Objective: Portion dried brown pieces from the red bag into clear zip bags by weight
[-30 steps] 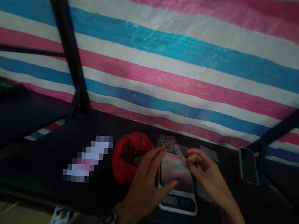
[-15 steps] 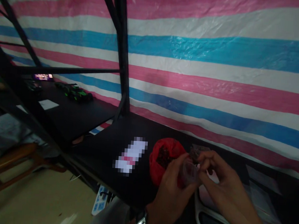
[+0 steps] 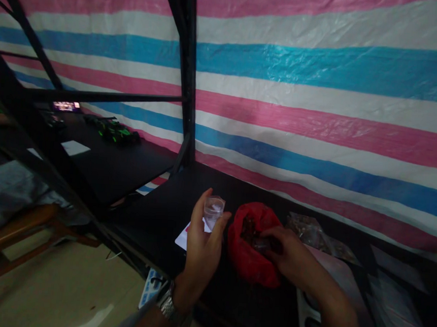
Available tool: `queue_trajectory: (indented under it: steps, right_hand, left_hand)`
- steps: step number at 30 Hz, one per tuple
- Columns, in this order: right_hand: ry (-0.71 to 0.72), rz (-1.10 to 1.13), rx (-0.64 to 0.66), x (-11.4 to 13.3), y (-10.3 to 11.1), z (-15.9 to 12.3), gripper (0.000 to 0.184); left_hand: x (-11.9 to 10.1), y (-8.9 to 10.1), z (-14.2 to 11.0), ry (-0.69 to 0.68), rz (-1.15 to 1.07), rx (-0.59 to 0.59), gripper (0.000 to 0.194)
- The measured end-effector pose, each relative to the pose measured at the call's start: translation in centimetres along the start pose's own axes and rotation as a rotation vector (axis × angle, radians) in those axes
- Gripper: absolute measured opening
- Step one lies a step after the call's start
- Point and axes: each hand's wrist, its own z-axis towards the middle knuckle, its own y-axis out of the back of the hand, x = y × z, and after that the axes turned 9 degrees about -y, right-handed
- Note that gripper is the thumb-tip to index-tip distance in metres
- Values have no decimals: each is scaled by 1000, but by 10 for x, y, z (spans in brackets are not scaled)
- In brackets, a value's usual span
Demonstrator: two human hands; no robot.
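My left hand (image 3: 203,241) is closed around a small clear plastic cup (image 3: 214,210), held up over the left part of the black table. To its right sits a red bag (image 3: 254,269), its mouth open on small dark brown pieces (image 3: 249,228). At that mouth, the fingers of my right hand (image 3: 282,249) are closed on a small clear plastic container (image 3: 261,244), blurred and partly hidden. The lower edge of that container is among the brown pieces or just above them; I cannot tell which.
A kitchen scale (image 3: 308,319) lies under my right forearm. Filled clear bags (image 3: 307,228) are behind it, and flat clear bags (image 3: 398,307) lie at the right. A white card (image 3: 182,239) is behind my left hand. A black post (image 3: 188,82) rises at the back.
My hands were together beside the red bag and have parted. The left moved left with the clear cup; the right moved to the bag's mouth. The camera view shifted slightly.
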Motion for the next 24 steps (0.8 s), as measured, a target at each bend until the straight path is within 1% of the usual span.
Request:
queue_trajectory:
  steps: [2,4,5,6,8,11,13,15,17,20,24]
  right_hand:
    - [0,-53,18,1,-3,4,36]
    - [-24,-106,-5,4,-1,6,37]
    - [-43,-134,-27,5,1,7,37]
    - [-64,-166,-53,6,3,7,36]
    - [-107,-250,-110,8,8,5,33]
    - [-148,-382,-167,17,10,2,34]
    - [-152,-406,-151,26,6,0,40]
    - [-126,-352,-95,35,0,-1,43]
    - [-91,-252,-41,39,-5,-1,41]
    - [-65,-147,-22,37,-6,-1,43]
    - [-85,-226,-91,24,2,-4,45]
  left_hand:
    - [5,7,0,-1,119,168,57]
    - [8,11,-4,24,223,341,57]
    - [8,12,-7,48,264,407,57]
    - [7,12,-10,74,295,453,59]
    - [4,9,-17,127,308,505,60]
    - [-4,1,-27,201,196,535,53]
    - [-9,-4,-31,239,107,520,45]
    - [-11,-8,-34,258,66,487,38]
    - [-11,-11,-35,275,44,466,35]
    - [-10,-12,-34,306,-7,468,31]
    - [-9,-15,-33,331,9,419,31]
